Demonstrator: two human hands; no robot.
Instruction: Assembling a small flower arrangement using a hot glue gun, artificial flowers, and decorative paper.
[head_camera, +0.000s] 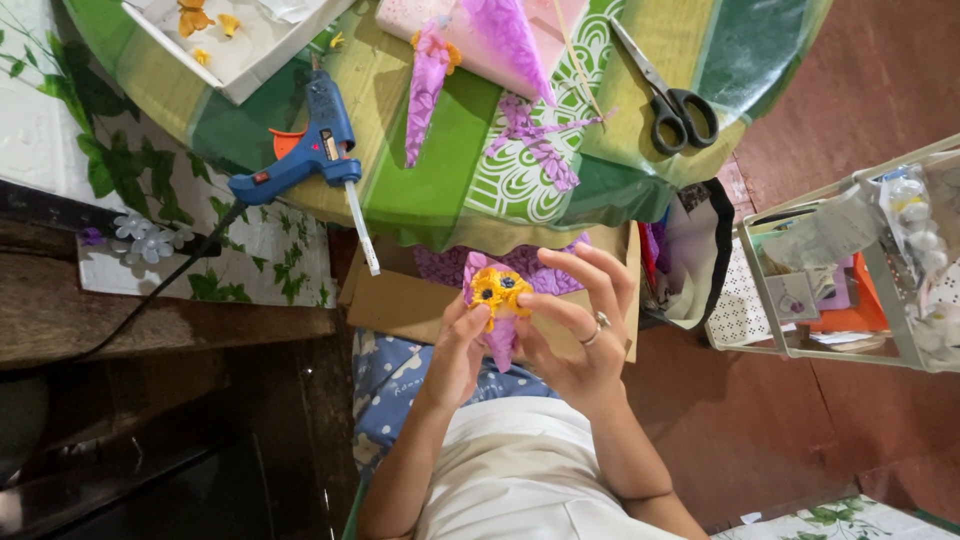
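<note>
Head view: both hands, the left hand (455, 350) and the right hand (580, 325), pinch a small purple paper cone (497, 335) with yellow flowers (498, 288), held over the lap just below the green table (440, 190), near a blue glue gun (305, 160) and scissors (672, 95).

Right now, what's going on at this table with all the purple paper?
A person is holding a small purple paper cone with yellow flowers in both hands, just below the table edge. The left hand grips its lower part, and the right hand pinches near the flowers. On the round green table lie a blue glue gun, black scissors, another purple cone and a white tray of yellow flowers. A cardboard box sits under the table.
</note>
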